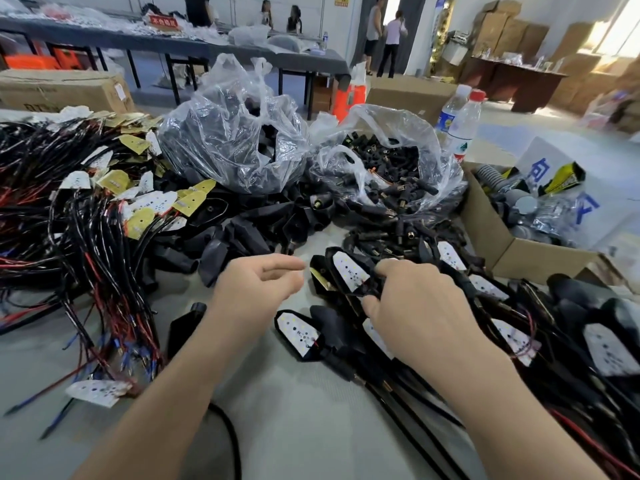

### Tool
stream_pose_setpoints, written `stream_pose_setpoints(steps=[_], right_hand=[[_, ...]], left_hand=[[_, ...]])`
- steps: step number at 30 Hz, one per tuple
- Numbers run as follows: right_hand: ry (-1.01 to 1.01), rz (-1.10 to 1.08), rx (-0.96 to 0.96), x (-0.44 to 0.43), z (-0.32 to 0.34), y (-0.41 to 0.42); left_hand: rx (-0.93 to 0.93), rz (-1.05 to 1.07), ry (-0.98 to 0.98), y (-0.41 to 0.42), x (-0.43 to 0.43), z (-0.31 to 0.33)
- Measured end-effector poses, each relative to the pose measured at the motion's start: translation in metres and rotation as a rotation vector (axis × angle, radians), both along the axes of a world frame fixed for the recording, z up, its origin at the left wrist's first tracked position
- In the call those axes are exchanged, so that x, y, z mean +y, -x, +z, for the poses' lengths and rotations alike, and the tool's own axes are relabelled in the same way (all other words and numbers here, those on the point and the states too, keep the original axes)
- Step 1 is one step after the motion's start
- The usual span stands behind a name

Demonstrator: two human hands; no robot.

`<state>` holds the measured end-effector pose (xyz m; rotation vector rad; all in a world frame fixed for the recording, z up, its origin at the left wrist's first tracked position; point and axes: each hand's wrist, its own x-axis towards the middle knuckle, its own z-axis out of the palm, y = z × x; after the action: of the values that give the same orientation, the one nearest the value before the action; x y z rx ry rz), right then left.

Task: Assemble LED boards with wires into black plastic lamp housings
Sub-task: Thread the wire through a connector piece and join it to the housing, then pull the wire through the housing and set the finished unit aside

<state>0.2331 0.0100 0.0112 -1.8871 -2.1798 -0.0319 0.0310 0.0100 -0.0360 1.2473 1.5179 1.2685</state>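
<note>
Bright, even indoor light fills the room; daylight from the upper right washes out the stacked brown cardboard boxes [575, 43]. White glare streaks the crinkled clear plastic bags [235, 133]. Shadows on the pale grey table surface [304, 410] are soft. Focus is best mid-surface, on the black plastic lamp housing with white LED board [349, 275] in the right hand [415, 299]. The tangled black and red wires [52, 220] at the left edge blur and bend with wide-angle distortion.

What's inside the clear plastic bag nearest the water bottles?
Small black connectors, some with brass ends, fill the clear plastic bag. What lies beneath the top layer is covered.
</note>
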Motion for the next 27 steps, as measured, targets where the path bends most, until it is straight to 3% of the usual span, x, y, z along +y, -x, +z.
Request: stream_pose_setpoints(steps=[2, 7, 15, 21, 24, 27], right_hand=[[0.023, 0.058, 0.019, -0.005, -0.004, 0.001], [0.135, 0.170, -0.038, -0.024, 0.005, -0.002], [0.101, 0.114, -0.021, -0.042, 0.034, 0.005], [0.098, 0.019, 0.026, -0.030, 0.006, 0.004], [0.084, -0.014, -0.066, -0.028, -0.009, -0.001], [-0.055, 0.003, -0.135, -0.029, -0.012, 0.000]], left_hand=[[0.102, -0.082, -0.053, -0.010, -0.004, -0.003], [0.574, -0.182, -0.252, -0.030, -0.011, -0.015], [0.632, -0.156, -0.266, -0.038, -0.006, -0.023], [0.570, -0.051, -0.236, -0.031, -0.005, -0.022], [0.586, -0.044, -0.193, -0.031, -0.005, -0.021], [0.608, -0.009, -0.176, -0.031, -0.003, -0.021]])
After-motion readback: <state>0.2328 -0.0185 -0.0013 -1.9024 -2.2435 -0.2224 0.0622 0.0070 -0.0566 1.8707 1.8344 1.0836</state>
